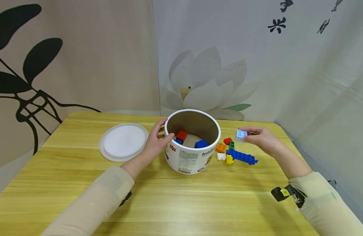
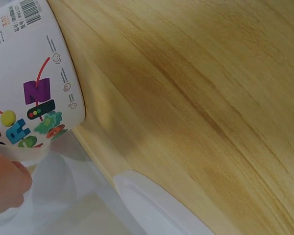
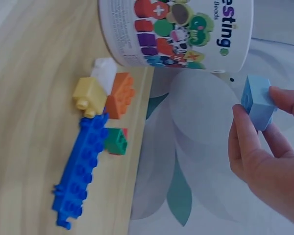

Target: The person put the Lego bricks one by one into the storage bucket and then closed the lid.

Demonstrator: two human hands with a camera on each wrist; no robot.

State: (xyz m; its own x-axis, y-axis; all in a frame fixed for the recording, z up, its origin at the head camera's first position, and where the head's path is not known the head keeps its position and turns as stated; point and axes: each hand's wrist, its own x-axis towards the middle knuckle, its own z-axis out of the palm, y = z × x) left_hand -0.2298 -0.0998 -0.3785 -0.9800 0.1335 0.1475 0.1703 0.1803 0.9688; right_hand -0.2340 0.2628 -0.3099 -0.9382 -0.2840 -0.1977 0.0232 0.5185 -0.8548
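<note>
A person's two bare hands work above a pale wood-grain table. The right hand is lifted, its thumb and fingers closed in a pinch on a small light-blue, box-shaped toy brick, apparently plastic, with round studs. The brick is in the air at the fingertips, above the table and to the right of the tub. It should be light, stiff and hard to break; its smooth flat sides could slip if pinched near an edge, so opposite side walls look the best hold, leaving the studs free.

The left hand is partly open, curved against a round white tub with printed sides, thumb at the rim and fingers bent round its side. The tub looks light and fairly rigid; the rim offers a sure hold. Inside, red and blue bricks show.

Between the hands, nearer the right one, lie loose bricks in orange, white, yellow, green and red, beside a long, narrow blue studded piece. That piece seems light and stiff, best lifted by its middle. Left of the left hand lies a round white lid.
</note>
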